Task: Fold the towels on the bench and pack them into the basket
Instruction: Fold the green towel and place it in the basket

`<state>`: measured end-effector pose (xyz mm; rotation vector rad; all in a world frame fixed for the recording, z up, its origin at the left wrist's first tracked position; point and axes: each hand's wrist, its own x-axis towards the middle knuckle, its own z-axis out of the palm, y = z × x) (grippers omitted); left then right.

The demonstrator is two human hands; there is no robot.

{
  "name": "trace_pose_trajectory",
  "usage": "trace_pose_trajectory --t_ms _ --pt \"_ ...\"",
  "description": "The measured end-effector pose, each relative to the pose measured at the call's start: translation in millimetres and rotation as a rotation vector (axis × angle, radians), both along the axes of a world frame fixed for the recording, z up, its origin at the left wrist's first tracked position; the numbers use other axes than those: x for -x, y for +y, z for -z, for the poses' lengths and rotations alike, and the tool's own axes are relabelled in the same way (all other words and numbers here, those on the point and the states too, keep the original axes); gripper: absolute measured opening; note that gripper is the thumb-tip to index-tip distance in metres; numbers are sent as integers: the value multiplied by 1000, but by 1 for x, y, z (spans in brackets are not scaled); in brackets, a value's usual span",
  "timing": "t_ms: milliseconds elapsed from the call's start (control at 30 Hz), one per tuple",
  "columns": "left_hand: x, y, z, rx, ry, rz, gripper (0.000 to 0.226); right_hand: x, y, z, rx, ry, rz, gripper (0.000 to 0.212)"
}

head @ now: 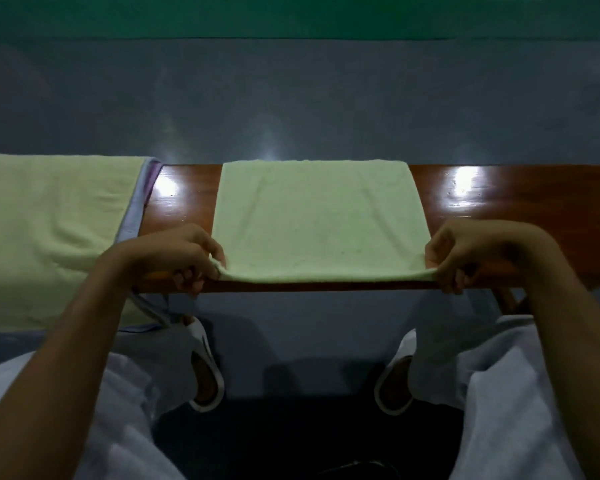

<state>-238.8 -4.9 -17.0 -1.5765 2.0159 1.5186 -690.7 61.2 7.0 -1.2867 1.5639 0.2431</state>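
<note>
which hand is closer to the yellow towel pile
Left. The left hand is right beside the yellow towel pile; the right hand is across the spread towel from it.

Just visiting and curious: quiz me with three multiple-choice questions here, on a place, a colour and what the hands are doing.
1. Where does the towel stack lie? A) on the bench, left of the spread towel B) right of it C) on the floor
2. What colour is the bench top? A) white B) reddish brown C) black
3. The left hand and right hand: A) rest on the lap B) each pinch a near corner of the spread towel C) hang free
Answers: 1 A, it drapes over the bench's left end. 2 B, glossy wood shows. 3 B, fingers curl round both corners.
</note>
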Motion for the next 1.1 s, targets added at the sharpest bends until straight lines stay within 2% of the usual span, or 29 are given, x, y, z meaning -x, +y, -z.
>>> trace_pose_trajectory --t_ms 167,233,300,367,433,533,633,733,800,867,967,1100 --pt "-3 0 -5 -218 -66 151 18 -6 -1 -2 -224 20 -140 18" --pt "-2 -1 -10 -222 -81 239 21 -8 1 -5 -226 23 -151 19" --pt "1 -1 -16 -162 -58 239 21 -8 2 -7 -147 19 -118 21" --pt "9 -1 -18 -6 5 90 19 -9 1 -7 -10 -27 -59 24" --pt "22 -3 -12 214 73 -148 19 -15 -4 -2 184 -100 46 23" --pt "48 -6 2 505 186 -369 15 -35 -21 20 594 -49 157 17" --pt "71 -7 17 785 164 -363 22 -68 -38 46 1026 119 141 11" --pt "95 -6 38 906 134 -210 45 -104 -40 64 1209 182 74 28" --pt "110 -4 50 913 65 -93 57 -126 -39 72 1198 194 -57 50" --pt "119 -3 62 892 -51 14 64 -140 -39 80 1106 234 -192 63" --pt "120 -4 72 881 -230 93 70 -138 -41 89 951 353 -261 66" --pt "101 -10 77 878 -275 40 72 -112 -44 93 901 436 -179 69"
